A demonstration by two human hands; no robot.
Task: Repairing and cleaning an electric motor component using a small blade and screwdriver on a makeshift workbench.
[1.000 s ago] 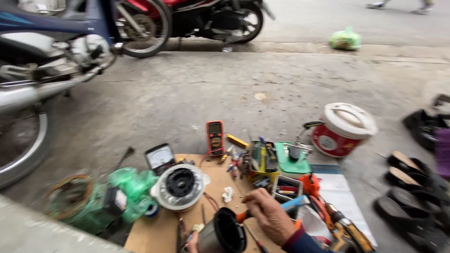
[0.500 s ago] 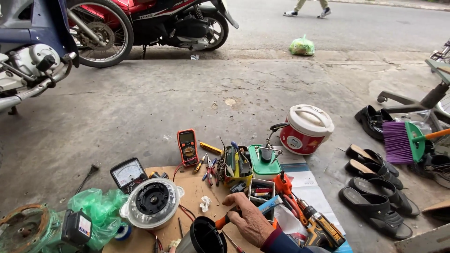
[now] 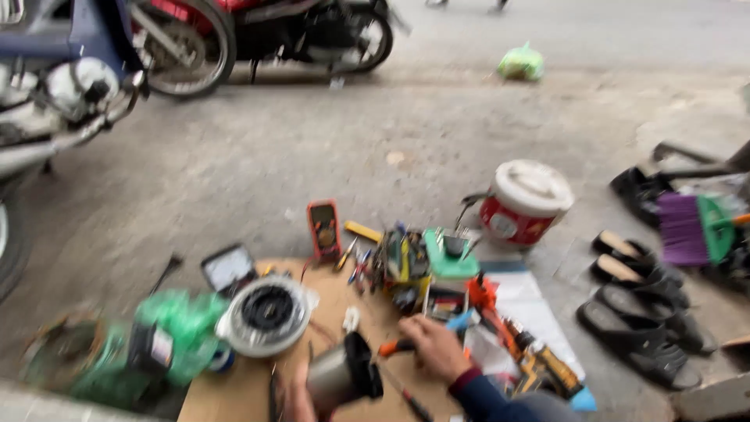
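Head view, two hands [image 3: 434,347], one motor [image 3: 341,376], one screwdriver [image 3: 394,346]

Flat, even daylight, heavily motion-blurred.
Soft overcast-looking light, with faint shadows under the motorbikes [image 3: 258,39]. The whole frame smears; the right hand [image 3: 433,348], the left hand [image 3: 299,398] and the tools lack crisp edges. No glare.
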